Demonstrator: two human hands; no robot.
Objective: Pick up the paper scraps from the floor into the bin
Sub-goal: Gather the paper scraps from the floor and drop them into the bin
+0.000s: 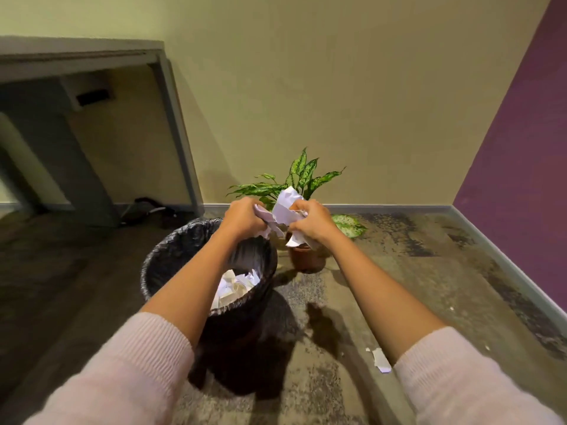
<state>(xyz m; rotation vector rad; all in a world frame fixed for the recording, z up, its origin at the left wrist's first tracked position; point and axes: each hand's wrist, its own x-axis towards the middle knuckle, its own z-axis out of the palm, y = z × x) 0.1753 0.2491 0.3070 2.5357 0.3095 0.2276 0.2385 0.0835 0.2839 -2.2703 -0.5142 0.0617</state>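
Left hand point(244, 217) and right hand point(313, 223) are both clenched, fingers curled, on one crumpled white paper wad point(287, 207), held in the air above the far rim of the bin point(171, 243). The wad stretches side to side between the two fists, and a creased peak sticks up beyond the right hand's knuckles. Torn edges hang below both fists.

More white paper scraps point(236, 286) lie heaped inside the bin, against the wall nearest the right arm. The bin is round and dark, lined with a shiny black bag folded over its rim. The left forearm crosses above its opening. Right of the bin, near the right sleeve point(460, 378), one torn scrap point(381, 359) lies flat on the floor point(399, 271). Its long axis runs diagonally, with the far end pointing back towards the bin. A few tiny white flecks lie further right of the bin.

The floor is a mottled grey-brown covering with darker blotches to the right of the bin, and it is darker and plainer to the left. Just behind the bin stands a potted plant point(302, 179) with speckled green leaves, in a brown pot point(306, 259) partly hidden by the right wrist. Behind the bin to the left is a grey desk point(92, 50) with dark cables point(147, 207) on the floor under it. A pale yellow wall point(337, 87) runs behind the bin above a grey baseboard, and a purple wall point(527, 148) closes the room well to the right. Both arms wear pale pink knitted sleeves pushed up the forearm.
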